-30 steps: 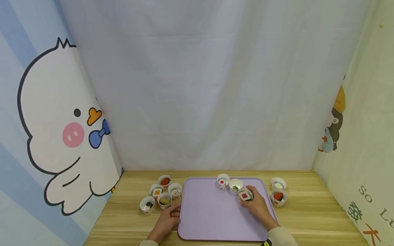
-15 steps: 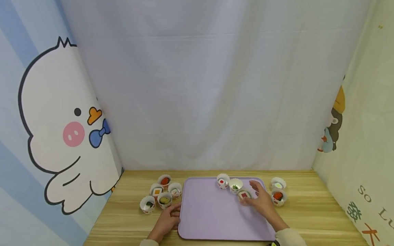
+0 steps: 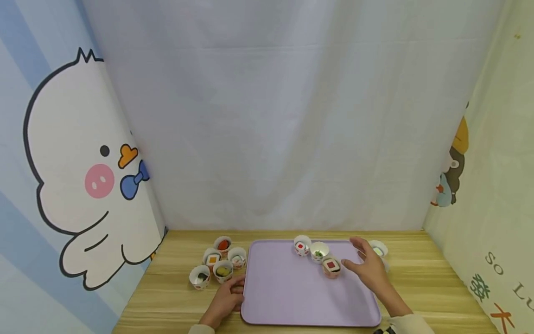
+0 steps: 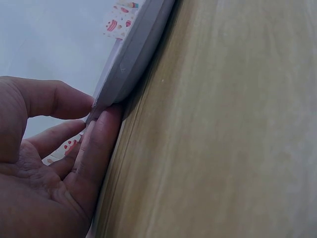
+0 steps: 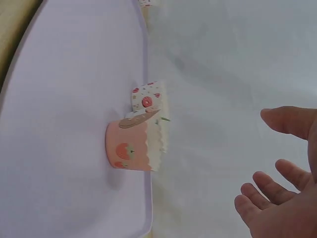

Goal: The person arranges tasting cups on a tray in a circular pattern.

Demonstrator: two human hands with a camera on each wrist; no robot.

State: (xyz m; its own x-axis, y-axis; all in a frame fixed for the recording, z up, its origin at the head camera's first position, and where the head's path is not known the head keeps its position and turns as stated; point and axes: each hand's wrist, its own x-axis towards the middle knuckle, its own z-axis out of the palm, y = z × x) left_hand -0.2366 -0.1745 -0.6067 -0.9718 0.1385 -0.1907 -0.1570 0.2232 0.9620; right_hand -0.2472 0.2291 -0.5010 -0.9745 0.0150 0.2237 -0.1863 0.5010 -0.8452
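Note:
My left hand (image 3: 227, 297) rests at the left edge of the lilac tray (image 3: 288, 292), thumb and fingertips touching its rim. In the left wrist view, the fingers (image 4: 94, 144) lie low against the tray's side, close over the tabletop. My right hand (image 3: 371, 269) hovers above the tray's right side, thumb and fingers spread and nothing between them. Just left of it stands a pink strawberry-print paper cup (image 5: 130, 145) with a white piece, red square in its middle, inside. Beside that on the tray are two white printed cups, one with a green bit (image 3: 319, 253) and one with a red-centred piece (image 3: 301, 247).
Several paper cups with small sushi-like pieces, including one with an orange square (image 3: 212, 260), cluster left of the tray on the wooden table (image 3: 167, 297). Right of the tray, a pale-green-topped cup (image 3: 378, 249) stands, with another partly behind my right hand. A white curtain (image 3: 267, 139) hangs behind.
My right hand has let go of the pink cup, opened its fingers and moved off to the right. The cup stays standing on the tray. My left hand has not moved.

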